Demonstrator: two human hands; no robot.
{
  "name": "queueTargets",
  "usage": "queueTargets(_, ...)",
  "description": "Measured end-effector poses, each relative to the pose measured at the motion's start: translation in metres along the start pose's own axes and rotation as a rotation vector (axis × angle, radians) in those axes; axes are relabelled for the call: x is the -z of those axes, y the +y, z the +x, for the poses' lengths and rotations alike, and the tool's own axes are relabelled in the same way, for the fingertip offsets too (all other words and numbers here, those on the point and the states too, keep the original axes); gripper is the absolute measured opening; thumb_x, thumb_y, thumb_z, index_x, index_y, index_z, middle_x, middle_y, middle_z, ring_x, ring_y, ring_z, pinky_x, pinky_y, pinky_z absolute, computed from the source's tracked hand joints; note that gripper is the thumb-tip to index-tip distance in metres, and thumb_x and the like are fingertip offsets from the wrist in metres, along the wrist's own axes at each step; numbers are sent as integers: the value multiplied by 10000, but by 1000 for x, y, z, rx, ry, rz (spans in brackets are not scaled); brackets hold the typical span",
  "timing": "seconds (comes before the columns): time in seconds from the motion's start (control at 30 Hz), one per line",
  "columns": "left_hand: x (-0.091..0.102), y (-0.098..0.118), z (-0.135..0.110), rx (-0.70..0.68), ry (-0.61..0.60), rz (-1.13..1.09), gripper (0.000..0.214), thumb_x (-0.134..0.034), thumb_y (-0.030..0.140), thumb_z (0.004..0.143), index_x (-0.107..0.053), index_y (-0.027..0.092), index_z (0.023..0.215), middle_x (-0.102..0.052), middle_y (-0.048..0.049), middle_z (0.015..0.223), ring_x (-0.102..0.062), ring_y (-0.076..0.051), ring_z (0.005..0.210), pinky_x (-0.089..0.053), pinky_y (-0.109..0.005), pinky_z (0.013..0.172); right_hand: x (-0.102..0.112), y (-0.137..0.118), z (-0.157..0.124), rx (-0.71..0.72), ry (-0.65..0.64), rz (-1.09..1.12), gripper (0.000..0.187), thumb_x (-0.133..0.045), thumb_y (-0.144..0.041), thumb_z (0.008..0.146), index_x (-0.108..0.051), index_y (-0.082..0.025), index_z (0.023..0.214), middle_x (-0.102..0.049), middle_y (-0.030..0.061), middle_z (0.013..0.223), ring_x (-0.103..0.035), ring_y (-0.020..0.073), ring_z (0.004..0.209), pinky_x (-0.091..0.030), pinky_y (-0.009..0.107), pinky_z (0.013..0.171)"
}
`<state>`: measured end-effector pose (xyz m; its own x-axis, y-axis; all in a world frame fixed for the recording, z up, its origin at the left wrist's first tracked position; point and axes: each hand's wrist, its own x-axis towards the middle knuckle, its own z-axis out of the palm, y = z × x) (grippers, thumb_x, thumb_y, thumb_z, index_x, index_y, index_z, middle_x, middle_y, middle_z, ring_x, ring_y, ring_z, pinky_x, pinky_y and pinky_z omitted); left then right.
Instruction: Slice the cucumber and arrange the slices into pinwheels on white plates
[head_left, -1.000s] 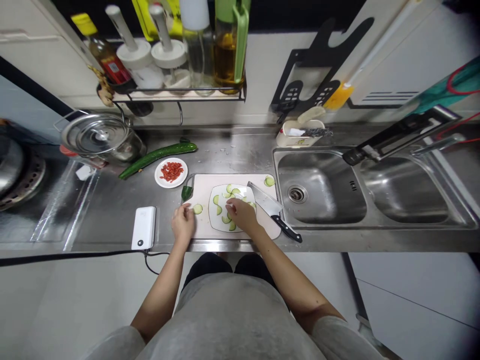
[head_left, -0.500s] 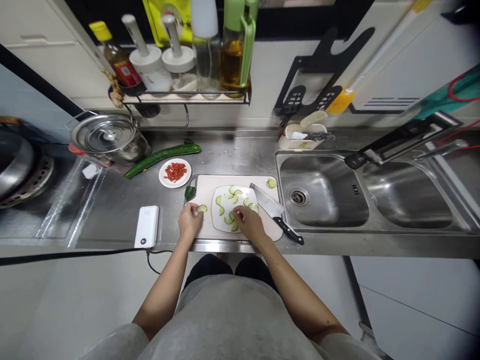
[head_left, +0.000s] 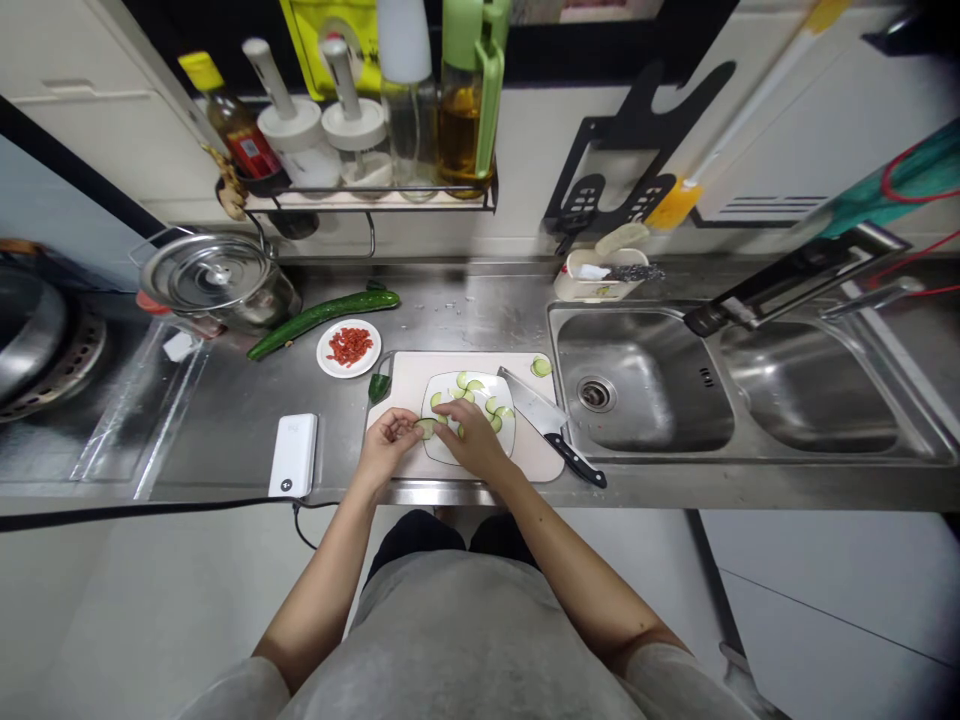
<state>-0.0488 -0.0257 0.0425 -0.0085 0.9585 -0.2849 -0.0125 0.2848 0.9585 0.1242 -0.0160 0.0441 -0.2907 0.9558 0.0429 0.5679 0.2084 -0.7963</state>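
Observation:
A white square plate with a dark rim line lies on the pale cutting board. Thin green-edged cucumber slices are spread over it. My left hand pinches a cucumber slice over the plate's left edge. Right beside that slice is my right hand, its thumb and forefinger apart and the tips close to the slice; contact is hard to make out. A kitchen knife with a black handle lies across the board's right side. More slices sit in the board's upper right corner.
A small plate of chopped red pieces and a long cucumber lie behind the board. A cucumber end rests at its left edge. Left stand a white power bank and a lidded pot. The double sink is at right.
My right hand has moved left from the plate's middle to the slice in my left hand, its fingers spreading apart. My left hand has shifted slightly right, bringing its slice over the plate's edge.

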Motion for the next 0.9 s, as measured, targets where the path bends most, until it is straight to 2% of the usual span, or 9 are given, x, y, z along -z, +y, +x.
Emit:
queueTargets(0.07, -6, 4, -3, 16, -28, -29, 283, -749, 331, 652, -596, 182, 838, -541, 29, 687, -507, -89, 642, -421, -215, 630, 0, -2, 2, 12, -6, 2, 180, -476, -289, 920, -619, -201, 985, -611, 51, 976, -536, 181, 940, -402, 315, 834)
queueTargets(0.17, -13, 6, -5, 71, 0, -93, 371, -773, 366, 629, -602, 188, 905, -555, 32, 697, -486, -68, 595, -392, -192, 567, 4, -2, 3, 29, 8, -24, 192, -455, -287, 933, -628, -203, 932, -618, 48, 941, -537, 178, 913, -398, 308, 812)
queueTargets(0.23, -15, 7, -5, 185, 4, -193, 440, -745, 450, 658, -601, 191, 983, -566, 27, 692, -463, -55, 536, -344, -179, 491, 8, -1, 1, 61, 26, -36, 207, -446, -299, 943, -633, -209, 955, -622, 44, 935, -533, 175, 911, -394, 308, 823)
queueTargets(0.3, -17, 9, -6, 343, -53, -327, 485, -682, 529, 707, -599, 187, 1041, -582, 10, 693, -469, -54, 511, -310, -171, 445, 12, 1, -1, 102, 40, -39, 222, -443, -309, 949, -640, -212, 983, -622, 43, 930, -528, 173, 913, -389, 315, 847)
queueTargets(0.4, -17, 11, -5, 484, -136, -474, 460, -666, 491, 737, -599, 193, 1082, -612, -13, 745, -523, -63, 558, -334, -159, 450, 17, 2, -4, 133, 30, -48, 242, -439, -320, 951, -652, -216, 999, -616, 52, 936, -524, 186, 928, -386, 338, 865)
queueTargets(0.6, -17, 13, -1, 492, -151, -479, 437, -679, 393, 737, -596, 212, 1126, -635, -22, 783, -560, -73, 593, -347, -156, 446, 21, 4, -6, 132, 7, -85, 249, -435, -324, 953, -657, -222, 995, -608, 50, 958, -511, 185, 937, -389, 339, 869)
queueTargets(0.8, -20, 15, 1, 515, -145, -578, 465, -752, 196, 664, -600, 207, 1103, -630, -1, 767, -556, -57, 577, -361, -136, 454, 23, 8, -9, 135, 14, -41, 240, -454, -343, 947, -653, -220, 1000, -607, 49, 958, -512, 186, 942, -394, 333, 863)
queueTargets(0.9, -22, 16, 1, 502, -129, -588, 494, -762, 150, 648, -595, 212, 1109, -635, 12, 768, -572, -52, 593, -402, -132, 493, 23, 10, -9, 131, 10, -10, 218, -482, -362, 936, -647, -220, 960, -618, 44, 935, -524, 188, 913, -396, 347, 853)
